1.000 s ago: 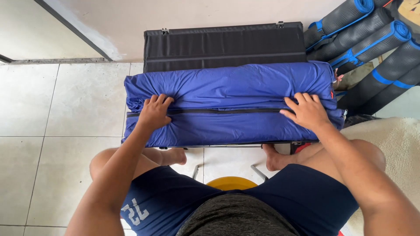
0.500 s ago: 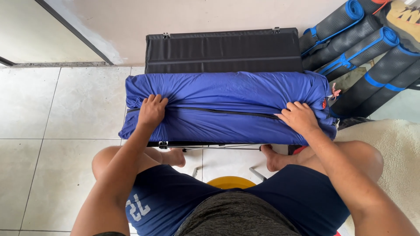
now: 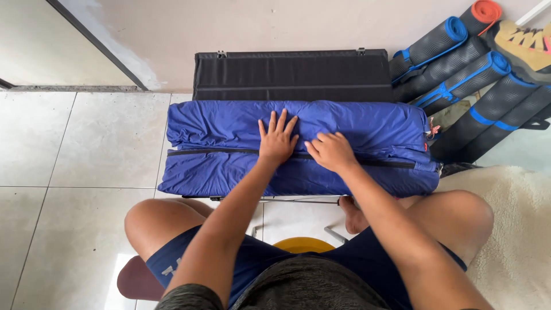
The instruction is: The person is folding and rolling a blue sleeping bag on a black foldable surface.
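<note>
The left hand [image 3: 277, 139] lies flat, fingers spread, on the middle of the folded blue sleeping bag [image 3: 218, 146]; the right hand [image 3: 330, 151] presses just beside it, fingers curled, gripping nothing; the bag's far edge touches a black padded case [image 3: 293, 74]; bare floor tiles [image 3: 80, 143] lie open leftward; rolled mats [image 3: 459, 69] crowd its right end.

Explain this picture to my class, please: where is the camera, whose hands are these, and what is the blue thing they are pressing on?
The camera sits on a person's head and looks down, so the arms and knees belong to the wearer, seated on a yellow stool. No machine is involved. The left hand lies flat, fingers spread, and the right hand rests beside it, both pressing the middle of a folded blue padded bundle with a dark zip across it. Neither hand grips anything. Behind the bundle lies a black padded case, on a tiled floor. Rolled mats lean at the right.
</note>
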